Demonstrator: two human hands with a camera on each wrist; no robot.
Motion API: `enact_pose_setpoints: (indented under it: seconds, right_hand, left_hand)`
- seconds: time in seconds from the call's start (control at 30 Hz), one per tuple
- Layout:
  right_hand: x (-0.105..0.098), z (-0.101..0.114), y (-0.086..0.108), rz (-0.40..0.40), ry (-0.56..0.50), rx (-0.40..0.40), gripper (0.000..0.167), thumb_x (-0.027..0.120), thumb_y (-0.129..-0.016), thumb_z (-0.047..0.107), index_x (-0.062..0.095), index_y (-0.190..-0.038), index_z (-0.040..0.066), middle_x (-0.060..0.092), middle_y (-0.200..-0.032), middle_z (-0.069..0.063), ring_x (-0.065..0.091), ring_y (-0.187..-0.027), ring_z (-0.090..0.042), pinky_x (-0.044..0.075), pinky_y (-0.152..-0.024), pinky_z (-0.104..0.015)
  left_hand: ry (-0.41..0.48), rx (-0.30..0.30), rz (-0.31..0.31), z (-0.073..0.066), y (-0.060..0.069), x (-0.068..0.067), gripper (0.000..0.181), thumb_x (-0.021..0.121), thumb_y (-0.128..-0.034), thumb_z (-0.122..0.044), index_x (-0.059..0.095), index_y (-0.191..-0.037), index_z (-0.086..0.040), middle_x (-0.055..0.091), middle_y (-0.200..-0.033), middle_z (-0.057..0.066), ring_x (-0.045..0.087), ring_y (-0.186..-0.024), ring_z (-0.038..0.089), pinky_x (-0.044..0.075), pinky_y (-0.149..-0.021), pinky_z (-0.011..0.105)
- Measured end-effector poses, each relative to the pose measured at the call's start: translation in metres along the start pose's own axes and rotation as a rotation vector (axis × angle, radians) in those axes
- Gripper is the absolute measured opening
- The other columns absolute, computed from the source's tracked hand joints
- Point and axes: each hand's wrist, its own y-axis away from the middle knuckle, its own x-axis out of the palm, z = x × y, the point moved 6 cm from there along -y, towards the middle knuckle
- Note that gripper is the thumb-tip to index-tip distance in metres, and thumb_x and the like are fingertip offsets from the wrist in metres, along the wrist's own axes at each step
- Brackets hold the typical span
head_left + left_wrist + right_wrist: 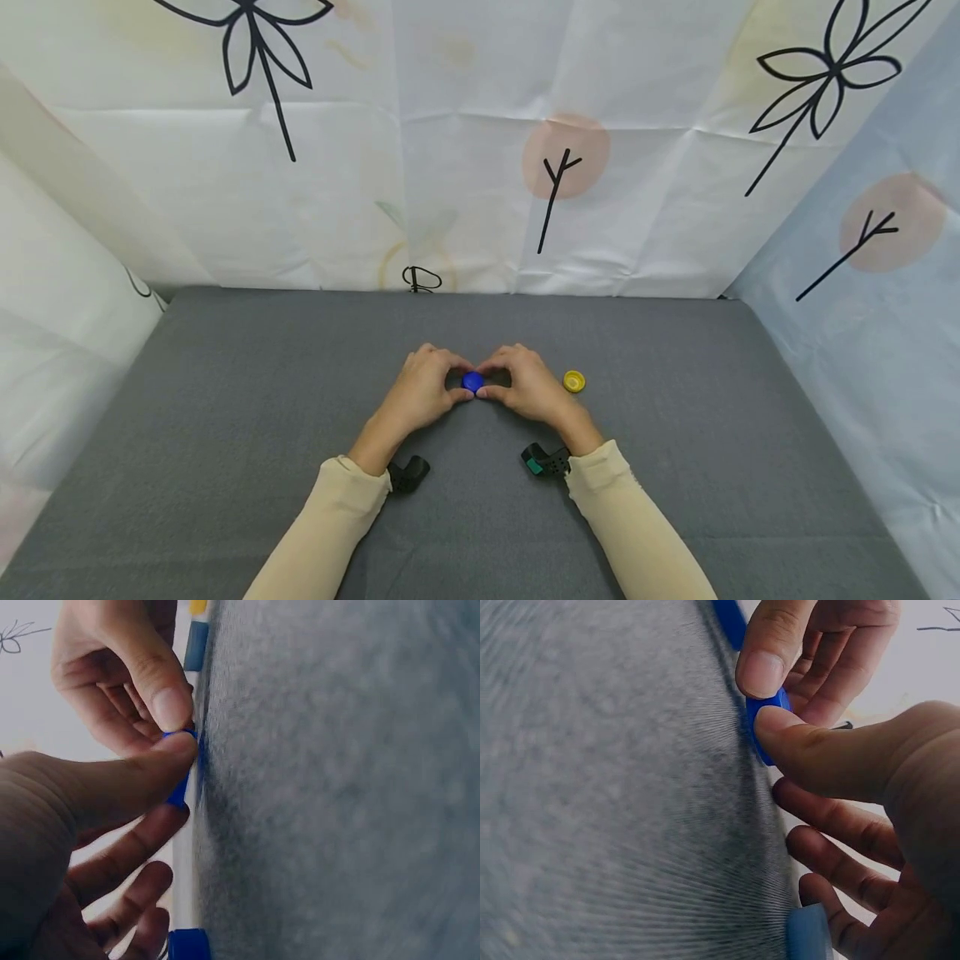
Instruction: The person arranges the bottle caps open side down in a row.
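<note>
Between the two hands a small round blue cap lies at the grey cloth, pinched from both sides. The left hand has its thumb and a fingertip on the cap's left side, and the right hand has thumb and fingertip on its right side. In the left wrist view the left thumb partly covers the blue cap, close beside the right thumb. The right wrist view shows the cap under both thumb tips. The other fingers of both hands are bent loosely.
A yellow cap lies just right of the right hand. Another blue piece stands at the bottom of the left wrist view, a light blue one at the bottom of the right. Patterned white cloth hangs behind the grey surface.
</note>
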Motion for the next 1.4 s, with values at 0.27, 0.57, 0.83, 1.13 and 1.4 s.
enact_pose_setpoints:
  seconds: [0.27, 0.57, 0.83, 1.13, 1.4]
  right_hand:
    - [0.004, 0.000, 0.001, 0.001, 0.015, 0.017, 0.022, 0.081, -0.089, 0.016, 0.077, -0.110, 0.009, 0.066, -0.102, -0.003, 0.056, -0.096, -0.021, 0.046, -0.087, -0.042]
    - [-0.007, 0.000, 0.003, -0.008, 0.009, 0.031, 0.029, 0.082, -0.088, 0.018, 0.076, -0.114, 0.006, 0.067, -0.105, -0.006, 0.061, -0.099, -0.025, 0.048, -0.088, -0.045]
    - [-0.043, -0.013, 0.023, -0.059, -0.022, 0.102, 0.035, 0.085, -0.085, 0.017, 0.075, -0.116, 0.003, 0.069, -0.109, -0.009, 0.064, -0.104, -0.030, 0.051, -0.086, -0.050]
    - [-0.064, -0.046, 0.043, -0.094, -0.068, 0.191, 0.041, 0.089, -0.080, 0.018, 0.075, -0.116, 0.003, 0.071, -0.111, -0.010, 0.066, -0.105, -0.030, 0.052, -0.087, -0.049]
    - [-0.060, -0.051, 0.042, -0.003, -0.059, 0.197, 0.045, 0.091, -0.078, 0.023, 0.075, -0.117, 0.005, 0.071, -0.111, -0.007, 0.062, -0.105, -0.028, 0.048, -0.093, -0.050]
  left_hand:
    - [-0.116, -0.054, -0.004, 0.002, 0.001, 0.000, 0.030, 0.089, -0.0807, -0.027, 0.080, -0.105, -0.011, 0.070, -0.102, 0.004, 0.055, -0.096, 0.027, 0.040, -0.082, 0.046]
    - [-0.112, -0.065, 0.015, 0.003, 0.001, 0.000, 0.033, 0.089, -0.0809, -0.029, 0.079, -0.106, -0.010, 0.068, -0.101, 0.004, 0.055, -0.097, 0.028, 0.040, -0.082, 0.044]
    - [-0.057, -0.068, -0.005, -0.009, 0.001, -0.004, 0.036, 0.087, -0.0828, -0.029, 0.078, -0.110, -0.008, 0.070, -0.106, 0.005, 0.056, -0.104, 0.030, 0.041, -0.088, 0.047]
    - [0.005, -0.015, 0.006, -0.040, -0.013, 0.015, 0.032, 0.084, -0.0859, -0.026, 0.077, -0.111, -0.008, 0.070, -0.105, 0.006, 0.056, -0.101, 0.028, 0.042, -0.087, 0.046]
    - [-0.051, -0.029, 0.056, -0.053, -0.027, 0.034, 0.035, 0.085, -0.0847, -0.029, 0.077, -0.113, -0.009, 0.069, -0.104, 0.006, 0.056, -0.097, 0.026, 0.042, -0.086, 0.043]
